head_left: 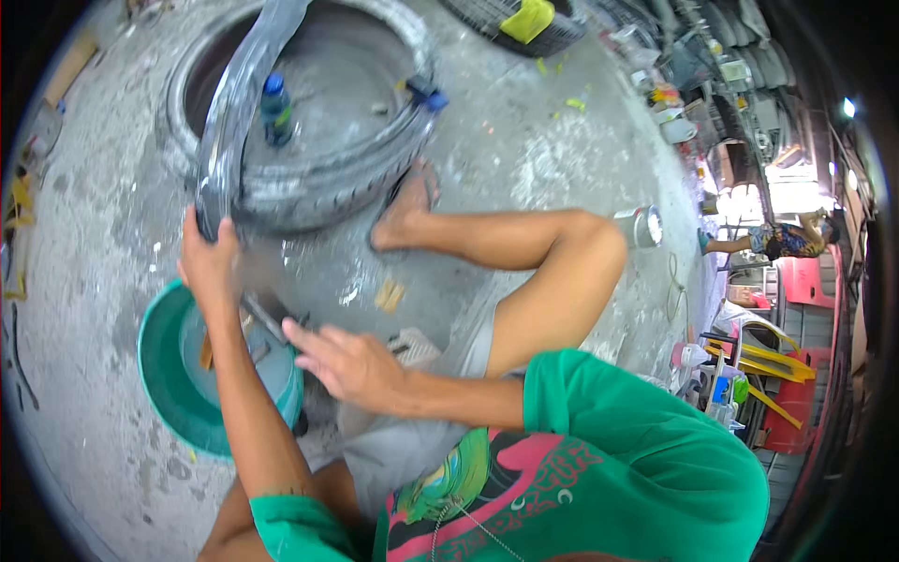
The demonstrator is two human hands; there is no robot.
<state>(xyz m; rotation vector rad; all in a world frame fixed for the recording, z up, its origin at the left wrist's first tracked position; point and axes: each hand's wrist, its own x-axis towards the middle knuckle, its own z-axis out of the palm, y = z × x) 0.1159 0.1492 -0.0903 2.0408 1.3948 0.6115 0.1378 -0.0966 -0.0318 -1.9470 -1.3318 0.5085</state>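
Left hand [210, 260] closed round glossy strip [228, 122] | right hand [354, 368] half-curled, hold unclear | we judge strip flexible, slick; best gripped by edges

Grey floor [534, 103], white-stained in patches. Directly on it: tire [323, 194] lying flat, green basin [169, 398], can [641, 228], tan scrap [390, 296], yellow-green bits [575, 104].
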